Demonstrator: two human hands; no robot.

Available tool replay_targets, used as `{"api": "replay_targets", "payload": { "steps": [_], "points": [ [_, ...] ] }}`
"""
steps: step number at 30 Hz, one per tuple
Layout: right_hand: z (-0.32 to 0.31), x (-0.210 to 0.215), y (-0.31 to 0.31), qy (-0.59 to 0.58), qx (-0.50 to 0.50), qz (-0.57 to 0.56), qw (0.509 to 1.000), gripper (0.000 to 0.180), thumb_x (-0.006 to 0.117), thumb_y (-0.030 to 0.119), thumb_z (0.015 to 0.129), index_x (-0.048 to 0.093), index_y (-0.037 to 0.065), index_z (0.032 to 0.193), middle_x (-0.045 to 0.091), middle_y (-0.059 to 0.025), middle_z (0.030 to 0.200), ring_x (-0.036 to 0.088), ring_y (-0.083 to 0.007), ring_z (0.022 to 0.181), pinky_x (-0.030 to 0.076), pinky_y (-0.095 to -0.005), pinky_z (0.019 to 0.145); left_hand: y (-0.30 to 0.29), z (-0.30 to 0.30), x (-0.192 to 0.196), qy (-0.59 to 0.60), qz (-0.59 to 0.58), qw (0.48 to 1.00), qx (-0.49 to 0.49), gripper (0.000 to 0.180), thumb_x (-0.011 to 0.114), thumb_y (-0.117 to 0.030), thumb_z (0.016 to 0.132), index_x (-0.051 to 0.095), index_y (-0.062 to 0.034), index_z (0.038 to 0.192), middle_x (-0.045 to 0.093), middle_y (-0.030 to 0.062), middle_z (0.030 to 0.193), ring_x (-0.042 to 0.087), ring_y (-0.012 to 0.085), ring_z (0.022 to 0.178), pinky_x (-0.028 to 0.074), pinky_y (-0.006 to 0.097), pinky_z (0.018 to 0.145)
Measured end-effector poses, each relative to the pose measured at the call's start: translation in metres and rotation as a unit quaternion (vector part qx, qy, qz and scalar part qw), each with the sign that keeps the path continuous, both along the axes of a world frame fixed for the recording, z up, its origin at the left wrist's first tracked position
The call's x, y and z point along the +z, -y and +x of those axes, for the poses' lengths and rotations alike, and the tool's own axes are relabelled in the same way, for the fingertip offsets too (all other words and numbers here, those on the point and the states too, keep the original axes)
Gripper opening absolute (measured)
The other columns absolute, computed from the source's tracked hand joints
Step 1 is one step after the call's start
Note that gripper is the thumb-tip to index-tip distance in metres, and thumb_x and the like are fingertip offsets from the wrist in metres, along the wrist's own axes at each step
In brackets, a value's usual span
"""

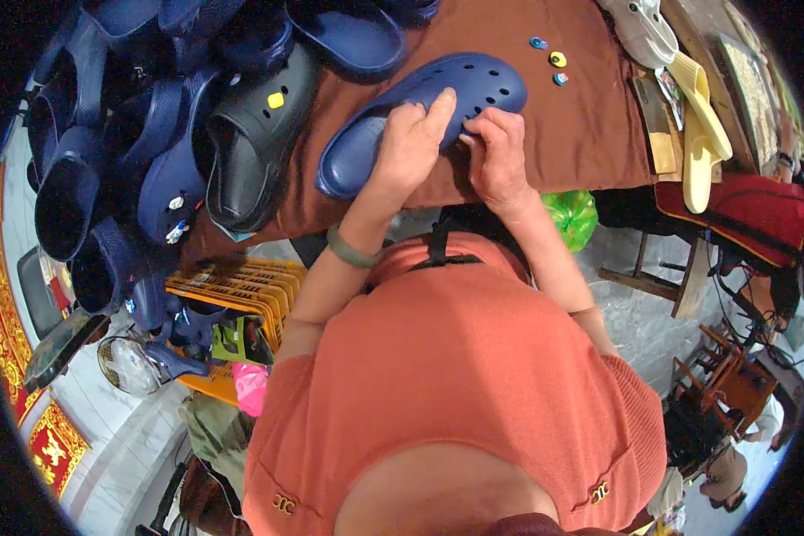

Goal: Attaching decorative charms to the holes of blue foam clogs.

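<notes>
1. The worktop (pixel 590 134), covered with brown cloth (pixel 518 22), spreads out in front of the person.
2. A heap of blue clogs (pixel 71 179) fills the left side, several of them overlapping; small charms sit on one near the heap's inner edge.
3. A yellow-orange crate (pixel 232 281) stands lower down, to the person's left.
4. A single blue clog (pixel 447 76) lies on the worktop directly before the person, its holed toe pointing away to the upper right and its heel toward the lower left.
5. A black clog (pixel 250 134) lies to the left of it, well within reach, with a square yellow charm (pixel 276 101) on its upper.
6. A pale yellow sandal (pixel 701 134) lies at the right end, just beside a white clog (pixel 645 34).
7. The left hand (pixel 409 147) grips the blue clog at the edge of its opening, thumb on top of the upper; its other fingers are partly hidden.
8. The right hand (pixel 502 165) is at the clog's near side, thumb and forefinger bent close together by the holes. Whether they pinch anything cannot be told.
9. Three small round charms (pixel 557 60) lie in a loose row on the cloth, right of the toe.
</notes>
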State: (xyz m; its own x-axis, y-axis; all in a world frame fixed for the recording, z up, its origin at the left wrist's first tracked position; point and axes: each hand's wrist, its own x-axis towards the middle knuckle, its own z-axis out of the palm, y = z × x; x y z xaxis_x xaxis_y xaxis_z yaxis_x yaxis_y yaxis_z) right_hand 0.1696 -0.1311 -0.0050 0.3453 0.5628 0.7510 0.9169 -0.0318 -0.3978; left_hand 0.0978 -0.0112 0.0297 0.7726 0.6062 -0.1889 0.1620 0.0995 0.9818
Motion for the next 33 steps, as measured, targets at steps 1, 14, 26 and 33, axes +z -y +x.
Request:
{"api": "replay_targets", "payload": {
  "steps": [1,14,26,33],
  "points": [
    [-0.002,0.0,-0.001,0.0,-0.014,0.011,1.0,0.042,0.068,-0.007,0.064,0.052,0.004,0.101,0.05,-0.0134,0.097,0.05,-0.031,0.087,0.043,-0.0382,0.076,0.0,0.0,0.001,0.003,-0.007,1.0,-0.004,0.044,0.057,-0.027,0.09,0.057,-0.004,0.053,0.045,-0.0052,0.053,0.038,0.0034,0.049,0.028,0.027,0.043],
    [-0.01,0.002,-0.004,-0.049,-0.045,0.019,0.998,0.039,0.069,-0.005,0.067,0.05,0.005,0.101,0.051,-0.0132,0.096,0.05,-0.0311,0.087,0.042,-0.0391,0.076,-0.003,0.0,-0.002,-0.006,-0.007,1.0,0.015,0.042,0.06,-0.026,0.088,0.056,-0.0033,0.054,0.047,-0.0049,0.055,0.038,0.0034,0.049,0.029,0.026,0.043],
    [0.02,-0.001,-0.013,0.053,-0.05,-0.046,0.996,0.033,0.068,0.011,0.073,0.048,0.004,0.098,0.051,-0.0145,0.09,0.051,-0.0318,0.078,0.042,-0.0427,0.07,-0.007,-0.003,-0.006,0.025,-0.066,0.997,-0.035,0.039,0.057,-0.026,0.087,0.053,-0.0013,0.057,0.044,-0.0027,0.054,0.04,0.0068,0.052,0.032,0.029,0.046],
    [0.025,0.0,0.004,-0.013,0.058,-0.053,0.997,0.036,0.072,0.011,0.072,0.049,0.004,0.098,0.052,-0.0134,0.092,0.051,-0.0319,0.083,0.041,-0.0403,0.073,-0.012,-0.006,-0.008,0.011,-0.052,0.996,-0.067,0.023,0.06,-0.019,0.087,0.065,-0.0046,0.07,0.051,-0.0069,0.062,0.044,0.0015,0.055,0.033,0.021,0.048]
  ]
}}
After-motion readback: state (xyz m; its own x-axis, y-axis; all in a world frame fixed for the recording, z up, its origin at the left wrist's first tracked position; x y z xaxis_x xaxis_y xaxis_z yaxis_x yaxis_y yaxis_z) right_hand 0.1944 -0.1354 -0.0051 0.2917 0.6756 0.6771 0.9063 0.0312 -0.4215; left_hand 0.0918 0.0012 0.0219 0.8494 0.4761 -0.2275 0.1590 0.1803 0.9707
